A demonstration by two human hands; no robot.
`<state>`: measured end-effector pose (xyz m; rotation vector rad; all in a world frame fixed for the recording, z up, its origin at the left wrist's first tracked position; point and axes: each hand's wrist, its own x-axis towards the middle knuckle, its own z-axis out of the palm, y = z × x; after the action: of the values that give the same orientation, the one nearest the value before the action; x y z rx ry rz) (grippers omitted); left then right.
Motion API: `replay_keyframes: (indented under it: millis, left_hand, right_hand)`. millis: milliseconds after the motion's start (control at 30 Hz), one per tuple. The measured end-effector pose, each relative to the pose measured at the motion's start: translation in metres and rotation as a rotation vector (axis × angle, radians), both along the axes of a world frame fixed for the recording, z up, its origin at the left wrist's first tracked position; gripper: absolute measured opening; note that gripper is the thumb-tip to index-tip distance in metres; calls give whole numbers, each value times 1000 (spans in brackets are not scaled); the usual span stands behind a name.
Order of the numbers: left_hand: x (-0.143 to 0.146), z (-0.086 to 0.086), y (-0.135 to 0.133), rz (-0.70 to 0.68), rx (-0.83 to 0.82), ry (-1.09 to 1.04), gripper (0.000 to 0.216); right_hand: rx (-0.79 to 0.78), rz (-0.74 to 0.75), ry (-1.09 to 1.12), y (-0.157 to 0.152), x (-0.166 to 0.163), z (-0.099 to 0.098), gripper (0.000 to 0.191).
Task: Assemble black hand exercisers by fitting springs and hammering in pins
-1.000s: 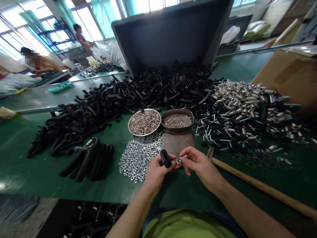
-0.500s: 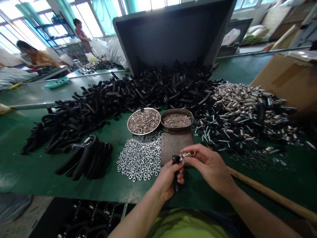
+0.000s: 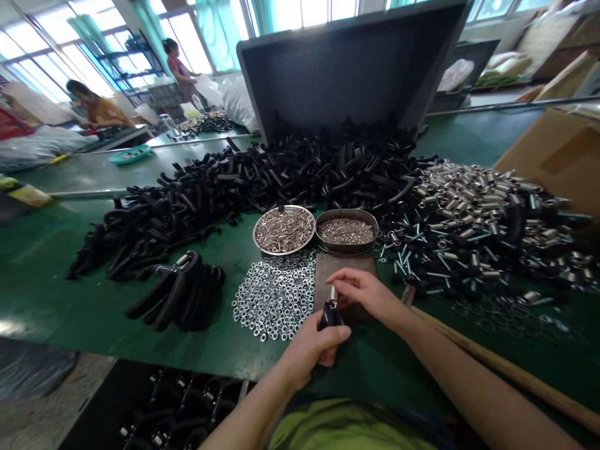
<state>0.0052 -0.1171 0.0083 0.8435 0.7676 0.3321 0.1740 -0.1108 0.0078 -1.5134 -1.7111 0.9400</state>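
My left hand (image 3: pixel 313 347) grips a small black handle (image 3: pixel 329 317) held upright over the green table's front edge. A short silver spring fitting (image 3: pixel 332 294) sticks up from the handle's top. The fingers of my right hand (image 3: pixel 368 292) pinch that fitting, above a dark metal plate (image 3: pixel 328 267). Just left of the plate lies a heap of silver nuts (image 3: pixel 276 295). Behind the plate stand a round pan of silver pins (image 3: pixel 284 229) and a round pan of small rivets (image 3: pixel 347 230).
A large pile of black handles (image 3: pixel 262 178) spills from a tipped grey bin (image 3: pixel 347 62). Springs and bolts (image 3: pixel 473 212) are heaped at right beside a cardboard box (image 3: pixel 557 153). A wooden stick (image 3: pixel 510 372) lies under my right arm. Assembled grippers (image 3: pixel 182 294) lie left. Two people work at far left.
My left hand turned the black handle upright and lowered it toward the table edge. My right hand followed, staying pinched on the silver fitting at its top. The camera view shifted slightly left.
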Motion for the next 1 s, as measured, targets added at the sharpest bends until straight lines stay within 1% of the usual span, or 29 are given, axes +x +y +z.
replay_keyframes:
  millis: [67,133,233,300,400,533,633,667,767,833,867,1000]
  left_hand:
    - [-13,-1,3,75,-64,-87,40]
    - [-25,-2,7,181,-86,-136,38]
    - [-39,-4,12,318,-83,-146,33]
    - [-44,-5,16,360,-74,-133,31]
    - [-48,-7,22,409,-33,-72,33]
    - [-45,-11,29,474,-4,53,40]
    - [-38,-13,33,464,-17,53,43]
    - [-35,-14,33,452,-35,40,43]
    - [-21,-12,32,401,-97,-14,47]
    - [-10,-10,28,351,-112,-48,51]
    - [-4,-9,26,323,-112,-56,53]
    - [13,-6,18,253,-54,-39,51]
  right_hand:
    - [62,59,-238,23,-9,-5,27]
    - [103,95,-369,44,-21,-8,21]
    - [110,171,-485,64,-38,-10,13]
    - [107,207,-545,71,-46,-11,11]
    - [106,229,-580,76,-49,-13,10]
    - [117,184,-532,72,-43,-10,6]
    - [120,124,-440,57,-34,0,4]
    - [117,109,-392,50,-32,5,5]
    - [91,39,-111,24,-27,19,10]
    - [60,-23,77,7,-28,25,6]
    - [49,-48,119,0,-28,27,5]
    - [80,-113,47,-15,-27,27,7]
